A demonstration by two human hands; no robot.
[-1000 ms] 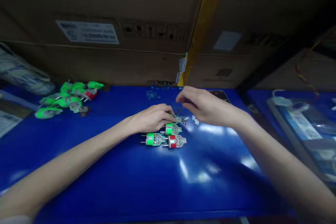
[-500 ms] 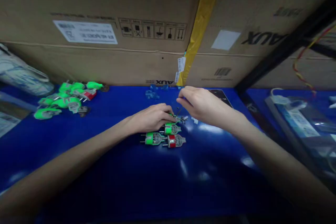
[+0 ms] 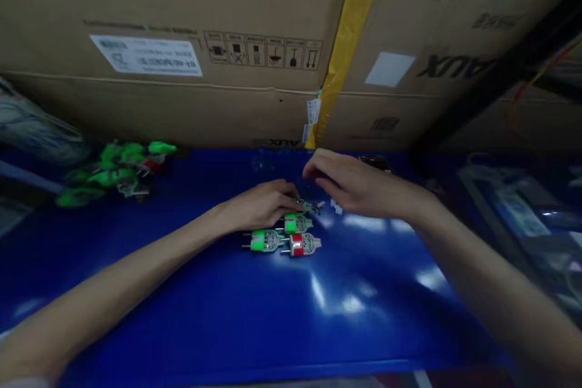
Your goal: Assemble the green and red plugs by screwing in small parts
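My left hand [image 3: 268, 205] is closed with its fingertips on a green electrical plug [image 3: 304, 205], holding it against the blue table; most of that plug is under the fingers. My right hand [image 3: 331, 179] hovers just above and to the right, fingers curled together. Whatever it pinches is too small and dim to make out. Below the left hand lie two opened green plugs [image 3: 295, 223] [image 3: 265, 240] and a red one [image 3: 304, 245], pins to the left and insides showing. Small dark screws [image 3: 317, 207] and small white pieces [image 3: 336, 207] sit right of the held plug.
A pile of green plugs [image 3: 113, 177] with a red one among them lies at the far left. Large cardboard boxes [image 3: 218, 109] stand along the table's back edge. Small clear bluish pieces [image 3: 262, 160] lie before them. A dark metal post [image 3: 482, 85] slants at the right.
My right hand has turned slightly and shifted a little left, its fingers more curled. The thin dark thing under its fingertips no longer shows clearly. My left hand stays on the plug.
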